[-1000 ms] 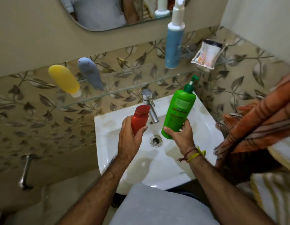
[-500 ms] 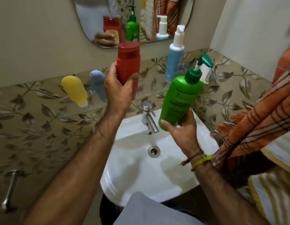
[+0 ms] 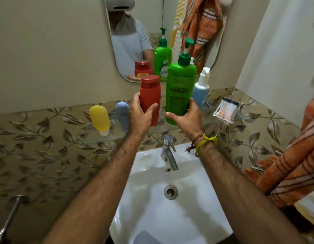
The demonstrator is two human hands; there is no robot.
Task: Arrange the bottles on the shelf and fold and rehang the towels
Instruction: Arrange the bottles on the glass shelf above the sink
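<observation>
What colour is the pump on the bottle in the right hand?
Dark green, atop a brighter green bottle; clearest in the head view, the only view.

White sink [image 3: 145, 175] at 6 o'clock with tap [image 3: 167, 152] and drain [image 3: 170, 191]; mirror [image 3: 124, 46] at 12; soap dish [image 3: 225, 111] at 2.

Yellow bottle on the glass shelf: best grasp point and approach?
Grip the yellow bottle around its wide rounded body, coming from the front, the sink side. It stands cap-down, so the small cap is underneath against the glass shelf, and the wall blocks the back.
</observation>
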